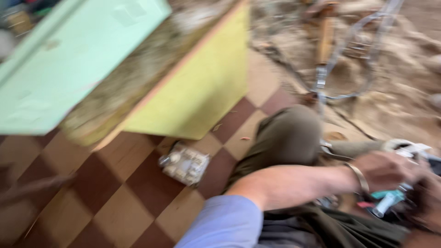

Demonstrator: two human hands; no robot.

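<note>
— Looking down from the head camera, what are the hands doing?

— Both sit at the lower right of the frame, over the person's lap. The left hand (383, 171) reaches across from a forearm in a light blue sleeve (225, 225), with a thin metal bangle (359, 176) at the wrist. Its fingers curl down over a cluster of small things, but the blur hides whether they grip anything, so I cannot tell.

— And the other?

— The right hand (429, 200) shows only partly at the frame's edge, dark and smeared. Whether it is spread or closed, I cannot tell either.

— What lies between them?

— A small white and teal tube-shaped object (387, 202), tilted, just below the left hand's fingers and just beside the right hand. Whether either hand touches it is unclear. A pale, crumpled white piece (409, 148) lies above the left hand's knuckles.

— The surroundings?

— The person's knee in olive trousers (287, 138) rises in the middle. On the brown and tan checkered floor (115, 193) lies a small clear packet (184, 164), well apart from both hands, near a yellow-fronted cabinet (202, 87) with a mint green panel (69, 59) beside it. A metal wire frame (342, 59) stands on sandy ground at the upper right.
</note>
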